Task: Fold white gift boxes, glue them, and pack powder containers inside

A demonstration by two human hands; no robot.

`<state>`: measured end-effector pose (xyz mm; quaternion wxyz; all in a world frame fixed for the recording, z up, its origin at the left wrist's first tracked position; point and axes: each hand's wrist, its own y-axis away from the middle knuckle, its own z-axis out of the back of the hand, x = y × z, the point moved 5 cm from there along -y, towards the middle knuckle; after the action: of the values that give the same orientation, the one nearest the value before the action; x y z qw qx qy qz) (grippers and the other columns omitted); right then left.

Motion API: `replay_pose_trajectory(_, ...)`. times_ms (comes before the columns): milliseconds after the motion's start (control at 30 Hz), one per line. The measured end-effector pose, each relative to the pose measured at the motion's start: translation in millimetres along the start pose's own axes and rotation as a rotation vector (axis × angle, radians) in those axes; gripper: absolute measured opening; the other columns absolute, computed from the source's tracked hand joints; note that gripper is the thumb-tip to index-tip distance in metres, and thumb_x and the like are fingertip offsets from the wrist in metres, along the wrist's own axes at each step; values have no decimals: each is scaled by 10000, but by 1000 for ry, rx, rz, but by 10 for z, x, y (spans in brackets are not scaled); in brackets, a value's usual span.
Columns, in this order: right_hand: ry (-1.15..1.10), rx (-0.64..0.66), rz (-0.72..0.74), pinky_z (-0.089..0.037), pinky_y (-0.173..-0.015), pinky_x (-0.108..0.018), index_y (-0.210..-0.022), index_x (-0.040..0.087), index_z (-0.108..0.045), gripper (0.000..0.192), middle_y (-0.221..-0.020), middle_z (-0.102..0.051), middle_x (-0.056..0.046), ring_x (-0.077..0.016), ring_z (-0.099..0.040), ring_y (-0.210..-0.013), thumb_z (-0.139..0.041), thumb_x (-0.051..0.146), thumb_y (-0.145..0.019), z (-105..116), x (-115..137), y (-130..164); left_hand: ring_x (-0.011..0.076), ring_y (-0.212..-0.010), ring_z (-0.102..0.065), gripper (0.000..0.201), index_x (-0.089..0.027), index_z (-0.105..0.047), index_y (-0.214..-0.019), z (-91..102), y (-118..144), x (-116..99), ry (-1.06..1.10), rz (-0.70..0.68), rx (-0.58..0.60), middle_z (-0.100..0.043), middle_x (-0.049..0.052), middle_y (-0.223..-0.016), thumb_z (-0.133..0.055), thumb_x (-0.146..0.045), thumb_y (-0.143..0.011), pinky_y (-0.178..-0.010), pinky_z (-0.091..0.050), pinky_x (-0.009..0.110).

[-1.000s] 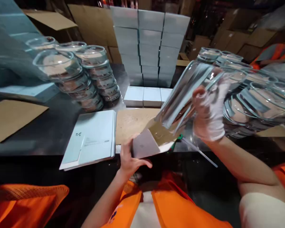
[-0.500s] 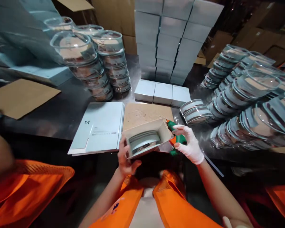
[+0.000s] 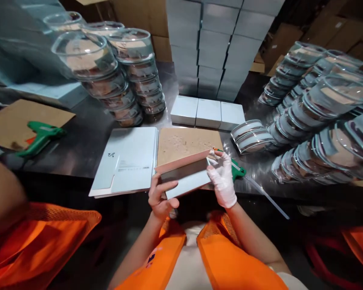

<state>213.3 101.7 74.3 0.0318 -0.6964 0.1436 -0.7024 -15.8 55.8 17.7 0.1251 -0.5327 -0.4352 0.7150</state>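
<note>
My bare left hand [image 3: 159, 197] grips the left end of a small pale cardboard box [image 3: 186, 178] at the table's front edge. The white-gloved right hand [image 3: 222, 180] presses on the box's right end, where a flap is folded over. What lies inside the box is hidden. A green glue gun [image 3: 237, 171] lies on the table just behind the gloved hand. A brown cardboard mat [image 3: 186, 143] speckled with glue sits under the box. A stack of flat pale box blanks [image 3: 125, 161] lies to its left.
Stacks of clear round lidded containers stand at the back left [image 3: 109, 76] and along the right [image 3: 317, 125]. A wall of pale boxes [image 3: 218, 44] rises behind, three more [image 3: 207, 112] lie before it. At left, another green glue gun [image 3: 39, 137] rests on cardboard beside a person's orange-vested arm [image 3: 6, 201].
A second ago my right hand held a clear container over the box. Then the box lay open with the container inside. Now its flap is folded down and both hands hold it.
</note>
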Motion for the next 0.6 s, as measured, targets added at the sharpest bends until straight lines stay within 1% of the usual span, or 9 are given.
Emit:
replay_pose_trajectory(33,143,-14,-3,-540,-1008,-385,-1201,260,-633,340,-1221,-728,-84,-235,-694,-1108,-639,499,-958,155,-4,20,228,-991,-690,646,-200,-786,-943,18,-13,17,-20,-14,23,-674,71,-1061,-626,-822,-876,-842,-551,337)
replay_pose_trajectory(100,556,-104,-111,-526,-960,-395,-1028,232,-692,361,-1065,-753,-96,-262,-698,-1028,-529,553,-1007,537,-63,87,222,-1017,-682,689,-203,-800,-982,49,-20,44,-38,-58,54,-657,73,-1114,-593,-849,-866,-869,-544,330)
replay_pose_trajectory(167,948,-177,-368,-511,-902,-394,-953,219,-712,423,-1013,-754,-109,-285,-703,-981,-506,583,-1011,891,-187,190,247,-1098,-663,694,-220,-789,-1040,46,2,69,-51,-104,93,-651,63,-1074,-643,-861,-820,-954,-531,352)
replay_pose_trajectory(233,1095,-183,-623,-509,-878,-398,-1035,207,-725,443,-1056,-758,-126,-310,-717,-986,-608,625,-947,1089,-342,297,270,-1146,-644,630,-237,-758,-1032,13,33,95,-78,-142,117,-634,45,-986,-735,-818,-790,-1008,-515,385)
replay_pose_trajectory(267,1048,-188,-690,-512,-873,-404,-1073,199,-721,470,-1057,-759,-133,-323,-722,-989,-700,625,-875,1120,-418,332,273,-1147,-640,564,-244,-738,-1014,-7,42,107,-78,-151,117,-621,36,-951,-777,-764,-797,-1005,-515,394)
replay_pose_trajectory(333,822,-250,-701,-522,-851,-406,-1056,191,-708,522,-965,-760,-125,-335,-724,-962,-861,527,-687,1110,-543,353,264,-1106,-636,422,-256,-702,-999,-43,36,109,-37,-158,105,-605,22,-908,-816,-627,-833,-964,-519,389)
replay_pose_trajectory(400,585,-318,-660,-536,-776,-382,-948,210,-687,464,-809,-737,-79,-309,-717,-863,-878,401,-571,1079,-628,350,262,-1067,-630,356,-261,-693,-1022,-51,5,66,5,-155,84,-617,20,-893,-820,-547,-849,-942,-514,391)
replay_pose_trajectory(500,376,-311,-638,-528,-608,-353,-848,216,-666,356,-639,-677,-27,-239,-646,-623,-776,432,-588,1034,-660,380,288,-1110,-633,364,-256,-711,-1029,33,-46,-49,-39,-60,39,-641,27,-911,-836,-530,-824,-998,-509,435)
replay_pose_trajectory(600,252,-320,-581,-500,-537,-326,-865,217,-632,372,-585,-630,5,-189,-575,-524,-709,506,-644,981,-536,470,285,-1190,-642,346,-246,-736,-1044,162,-33,-120,-58,208,19,-677,52,-1062,-821,-510,-839,-1032,-513,406)
